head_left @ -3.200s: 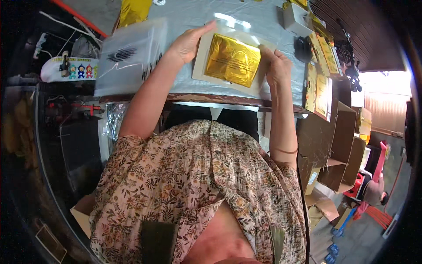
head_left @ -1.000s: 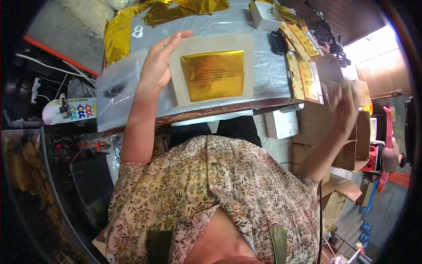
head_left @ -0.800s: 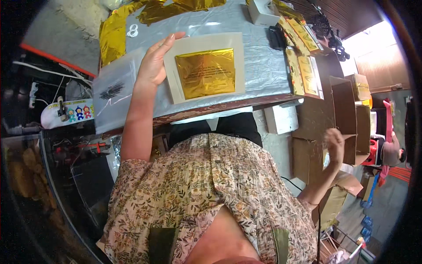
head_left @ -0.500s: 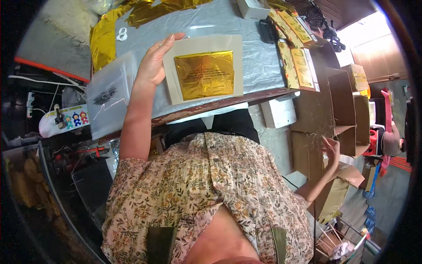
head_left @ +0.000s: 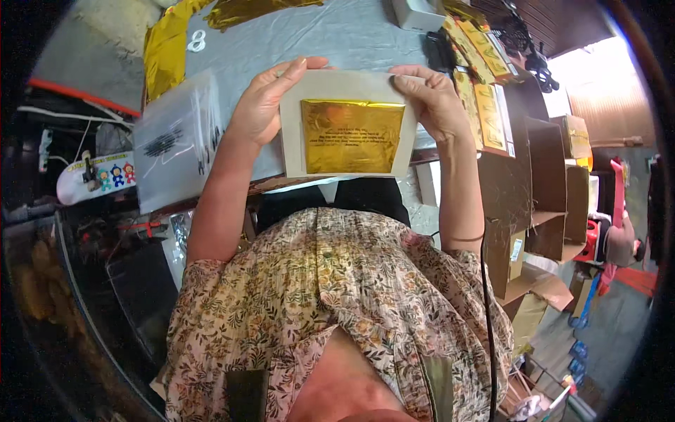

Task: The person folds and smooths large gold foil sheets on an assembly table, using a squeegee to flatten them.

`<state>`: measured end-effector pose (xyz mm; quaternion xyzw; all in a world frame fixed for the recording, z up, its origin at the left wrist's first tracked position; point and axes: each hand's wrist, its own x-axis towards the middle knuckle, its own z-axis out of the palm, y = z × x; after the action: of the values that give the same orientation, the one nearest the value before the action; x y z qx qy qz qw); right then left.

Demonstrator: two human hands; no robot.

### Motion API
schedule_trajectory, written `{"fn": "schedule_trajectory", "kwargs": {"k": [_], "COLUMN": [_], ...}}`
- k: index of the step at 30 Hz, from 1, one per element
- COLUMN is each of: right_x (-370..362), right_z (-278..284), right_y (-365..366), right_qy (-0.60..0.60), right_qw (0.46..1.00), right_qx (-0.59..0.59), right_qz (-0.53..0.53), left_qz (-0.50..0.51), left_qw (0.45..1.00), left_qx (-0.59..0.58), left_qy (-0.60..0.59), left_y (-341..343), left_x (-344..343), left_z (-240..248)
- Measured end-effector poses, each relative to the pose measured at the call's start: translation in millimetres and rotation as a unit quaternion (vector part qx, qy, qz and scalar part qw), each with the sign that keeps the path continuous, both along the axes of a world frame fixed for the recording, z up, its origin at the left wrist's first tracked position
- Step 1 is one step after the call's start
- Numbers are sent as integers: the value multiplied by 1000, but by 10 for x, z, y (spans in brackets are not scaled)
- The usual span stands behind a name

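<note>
Between my hands is a flat beige-grey card [head_left: 294, 156], held over the near edge of the table. A shiny gold foil packet [head_left: 354, 137] with dark print lies on the face of the card. My left hand [head_left: 273, 100] grips the card's upper left corner, thumb in front. At the upper right corner my right hand [head_left: 434, 100] pinches the card, its thumb on the front face. The fingers behind the card are partly hidden.
On the grey-covered table [head_left: 281, 42] lie clear plastic sleeves [head_left: 176, 141], gold foil sheets [head_left: 165, 63] and a white figure-eight-shaped item [head_left: 197, 41]. Yellow printed boxes [head_left: 489, 112] and a white box [head_left: 416, 15] stand right. Open cardboard boxes [head_left: 545, 155] rise beyond.
My right hand has come from beside the cardboard boxes at the right to grip the card's right corner. The card has shifted slightly right and closer to me.
</note>
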<state>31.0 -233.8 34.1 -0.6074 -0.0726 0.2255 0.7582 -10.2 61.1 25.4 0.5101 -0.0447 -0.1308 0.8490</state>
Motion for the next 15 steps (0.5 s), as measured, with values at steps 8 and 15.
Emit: {"fn": "schedule_trajectory", "kwargs": {"k": [8, 15], "right_x": [434, 839], "right_z": [-319, -708], "right_y": [307, 395], "right_qy": [-38, -385], "right_qw": [996, 879], "right_qx": [-79, -279], "right_qz": [11, 31], "left_qz": [-65, -58], "left_qw": [981, 846], "left_qx": [181, 482], "left_qy": [29, -222], "left_y": [608, 754], "left_x": [357, 769], "left_z": [-365, -677]}}
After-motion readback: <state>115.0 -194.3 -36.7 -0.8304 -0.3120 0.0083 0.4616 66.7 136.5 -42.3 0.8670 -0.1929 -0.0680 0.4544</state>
